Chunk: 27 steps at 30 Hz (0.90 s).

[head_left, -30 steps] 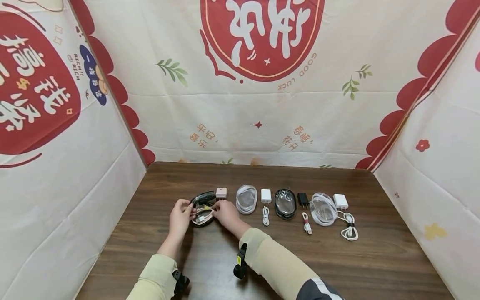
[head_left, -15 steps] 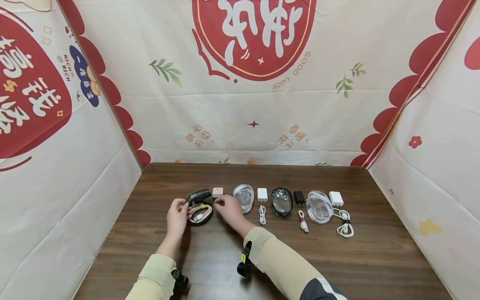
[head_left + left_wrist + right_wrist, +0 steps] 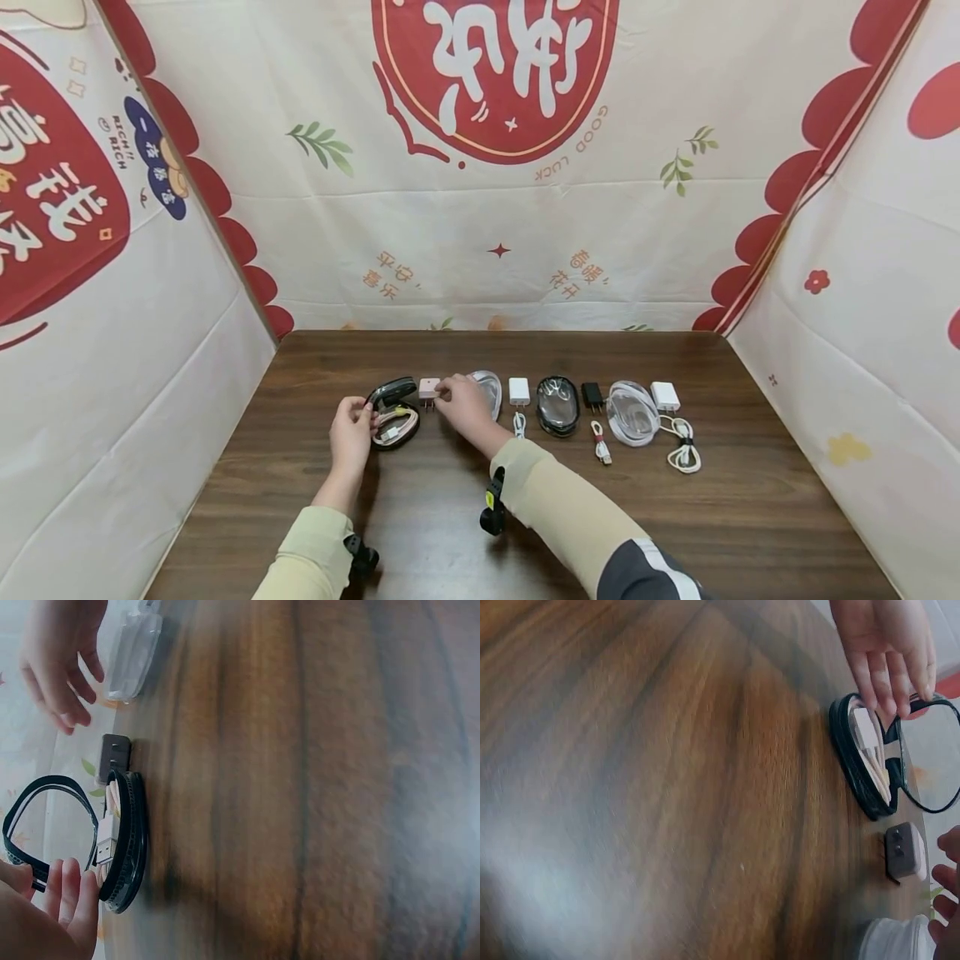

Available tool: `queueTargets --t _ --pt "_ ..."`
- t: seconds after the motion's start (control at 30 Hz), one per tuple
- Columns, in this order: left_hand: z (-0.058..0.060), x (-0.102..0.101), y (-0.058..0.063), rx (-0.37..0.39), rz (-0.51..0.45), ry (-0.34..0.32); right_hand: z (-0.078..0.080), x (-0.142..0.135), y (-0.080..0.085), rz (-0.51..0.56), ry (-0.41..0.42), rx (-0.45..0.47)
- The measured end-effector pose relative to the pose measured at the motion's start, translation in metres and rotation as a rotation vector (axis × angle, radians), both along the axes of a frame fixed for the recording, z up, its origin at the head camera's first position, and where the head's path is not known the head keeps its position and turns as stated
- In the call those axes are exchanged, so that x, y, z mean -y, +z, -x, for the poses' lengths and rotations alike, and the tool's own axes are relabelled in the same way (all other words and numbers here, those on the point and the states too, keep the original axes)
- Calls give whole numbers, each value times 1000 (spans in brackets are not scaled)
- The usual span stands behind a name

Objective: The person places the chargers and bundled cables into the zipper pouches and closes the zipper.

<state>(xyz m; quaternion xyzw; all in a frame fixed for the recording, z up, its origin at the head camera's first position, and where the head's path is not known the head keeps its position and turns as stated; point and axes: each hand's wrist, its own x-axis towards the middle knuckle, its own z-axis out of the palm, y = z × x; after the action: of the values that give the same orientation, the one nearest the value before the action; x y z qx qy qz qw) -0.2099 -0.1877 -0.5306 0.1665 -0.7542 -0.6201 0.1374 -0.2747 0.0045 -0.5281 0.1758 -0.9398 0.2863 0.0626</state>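
On the left of the table, a small black-rimmed zip case (image 3: 393, 390) with a clear lid lies unzipped, its lid raised. My left hand (image 3: 351, 437) pinches the lid's edge between thumb and fingers. A pale pink charging cable (image 3: 882, 761) lies coiled inside, its USB plug showing. Just right of the case stands a pink wall charger (image 3: 428, 389) with its prongs toward me. My right hand (image 3: 467, 404) hovers beside that charger, fingers loosely bent and holding nothing; a gap shows between them in the right wrist view.
Rightward run a clear case (image 3: 491, 392) partly behind my right hand, a white charger (image 3: 519, 390), a black-rimmed case (image 3: 558, 407), a black charger (image 3: 592, 394), another clear case (image 3: 632, 413) and a white charger (image 3: 664, 395). White cables (image 3: 684, 450) lie in front. Printed cloth walls surround the table.
My right hand has left the cable in the case and moved right, to beside the pink charger. The left hand keeps holding the lid. The head view has shifted slightly.
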Motion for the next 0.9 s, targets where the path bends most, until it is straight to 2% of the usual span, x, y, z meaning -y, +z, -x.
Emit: queueTargets --t 0.2,0.37,0.67,0.73,0.9 --pt "4 3 -3 2 -13 20 9 2 3 -168 30 34" --pt "4 1 -4 -10 -31 28 15 0 4 -252 50 69" --pt "5 0 -8 -17 -140 65 22 2 7 -424 146 140" --pt "6 1 -8 -23 -152 69 22 3 8 -454 159 130" --pt "6 3 -6 -31 -151 67 22 8 9 -485 135 30"
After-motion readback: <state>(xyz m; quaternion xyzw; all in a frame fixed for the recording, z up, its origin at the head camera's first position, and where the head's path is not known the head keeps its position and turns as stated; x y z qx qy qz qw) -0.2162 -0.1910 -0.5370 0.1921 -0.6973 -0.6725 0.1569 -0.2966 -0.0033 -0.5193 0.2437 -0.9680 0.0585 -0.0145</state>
